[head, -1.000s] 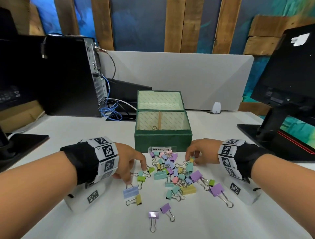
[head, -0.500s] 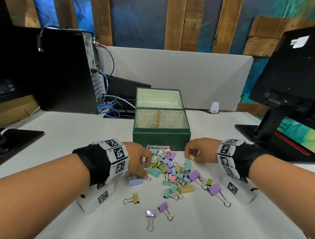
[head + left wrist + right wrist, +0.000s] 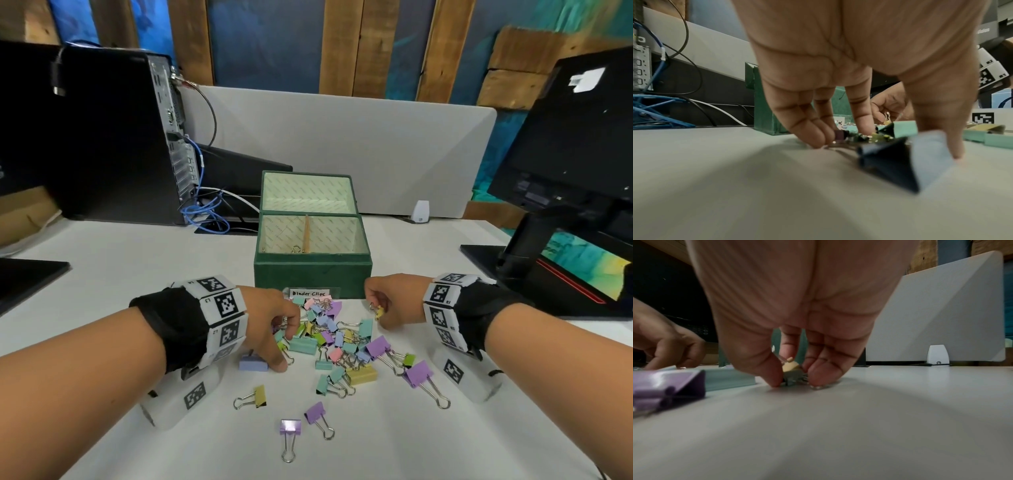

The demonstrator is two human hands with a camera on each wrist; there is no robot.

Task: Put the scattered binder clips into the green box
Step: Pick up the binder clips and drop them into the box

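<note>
The green box [image 3: 313, 278] stands open mid-table, a "Binder Clips" label [image 3: 310, 293] at its front and one clip [image 3: 297, 249] showing inside. A pile of pastel binder clips [image 3: 337, 341] lies just in front. My left hand [image 3: 286, 351] reaches down at the pile's left edge; fingertips [image 3: 818, 141] touch small clips, and the thumb [image 3: 953, 146] rests beside a blue clip [image 3: 253, 363] [image 3: 920, 160]. Nothing is pinched there. My right hand [image 3: 376, 310] [image 3: 795, 382] pinches a small yellow clip [image 3: 379, 312] [image 3: 790, 365] at the pile's right edge.
Stray clips lie nearer me: yellow [image 3: 259, 395], two purple ones [image 3: 290, 428] [image 3: 317, 413], a large purple one [image 3: 418, 373]. A PC tower [image 3: 102, 137] with blue cables [image 3: 205, 216] stands back left, a monitor stand [image 3: 541, 260] at right, a grey divider [image 3: 342, 144] behind.
My left hand has moved forward and right into the pile's edge, the blue clip sliding along under it. The right hand has stayed by the yellow clip.
</note>
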